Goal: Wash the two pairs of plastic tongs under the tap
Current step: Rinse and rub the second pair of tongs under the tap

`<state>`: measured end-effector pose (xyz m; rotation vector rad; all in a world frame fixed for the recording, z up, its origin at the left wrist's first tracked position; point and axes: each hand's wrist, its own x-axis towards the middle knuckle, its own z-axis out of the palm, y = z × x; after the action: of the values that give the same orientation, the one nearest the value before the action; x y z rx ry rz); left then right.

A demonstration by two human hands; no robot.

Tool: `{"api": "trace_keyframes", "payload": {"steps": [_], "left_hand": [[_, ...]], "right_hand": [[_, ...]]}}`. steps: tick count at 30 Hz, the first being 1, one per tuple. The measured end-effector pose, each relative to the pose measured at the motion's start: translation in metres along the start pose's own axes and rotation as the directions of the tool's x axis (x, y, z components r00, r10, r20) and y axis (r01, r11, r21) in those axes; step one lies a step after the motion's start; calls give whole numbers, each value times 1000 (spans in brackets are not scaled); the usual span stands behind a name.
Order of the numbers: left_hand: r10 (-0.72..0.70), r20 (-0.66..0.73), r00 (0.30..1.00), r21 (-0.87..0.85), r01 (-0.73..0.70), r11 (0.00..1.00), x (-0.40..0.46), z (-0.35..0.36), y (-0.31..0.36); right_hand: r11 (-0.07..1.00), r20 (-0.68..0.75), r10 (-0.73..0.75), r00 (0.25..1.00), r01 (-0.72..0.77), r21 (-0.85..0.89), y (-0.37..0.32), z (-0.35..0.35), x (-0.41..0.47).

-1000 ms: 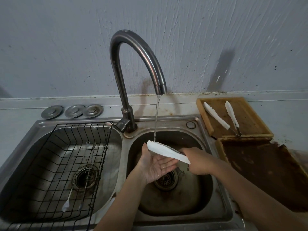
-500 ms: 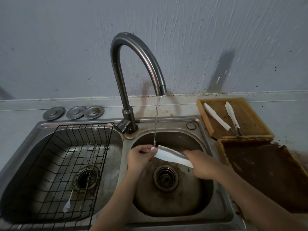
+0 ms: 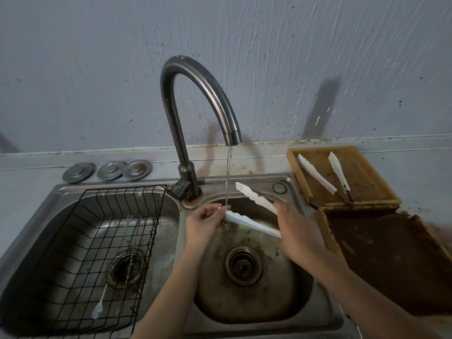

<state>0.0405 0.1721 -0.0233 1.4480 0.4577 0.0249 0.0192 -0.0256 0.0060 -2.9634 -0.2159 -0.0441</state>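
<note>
Water runs from the curved metal tap (image 3: 195, 99) into the right sink basin (image 3: 288, 302). My right hand (image 3: 296, 231) grips the hinge end of a pair of white plastic tongs (image 3: 254, 222), whose two arms are spread apart. The lower arm's tip lies in the stream, where my left hand (image 3: 203, 223) pinches it with its fingers. The upper arm points up and left, beside the stream. A second pair of white tongs (image 3: 325, 178) lies spread on a wooden tray (image 3: 359, 177) on the counter at the right.
A black wire rack (image 3: 80, 243) fills the left basin and holds thin long-handled utensils (image 3: 122, 263). Three metal drain lids (image 3: 107, 170) sit on the counter behind it. A dark, stained wooden tray (image 3: 391, 260) lies right of the sink, in front of the other tray.
The tongs were shut and resting over my open left palm; now their arms are spread apart and my left fingers pinch the lower tip under the stream.
</note>
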Motion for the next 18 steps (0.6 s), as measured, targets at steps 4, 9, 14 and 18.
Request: {"api": "trace_keyframes", "payload": {"steps": [4, 9, 14, 18], "left_hand": [[-86, 14, 996, -324, 86, 942, -5, 9, 7], [-121, -10, 993, -448, 104, 888, -8, 8, 17], [-103, -2, 995, -394, 94, 914, -10, 7, 7], [-129, 37, 991, -256, 134, 957, -6, 8, 0]], "right_hand": [[999, -92, 35, 995, -32, 34, -6, -2, 0], [990, -141, 99, 985, -83, 111, -9, -3, 1], [973, -131, 132, 983, -103, 207, 0, 1, 4], [927, -73, 195, 978, -159, 341, 9, 1, 4]]}}
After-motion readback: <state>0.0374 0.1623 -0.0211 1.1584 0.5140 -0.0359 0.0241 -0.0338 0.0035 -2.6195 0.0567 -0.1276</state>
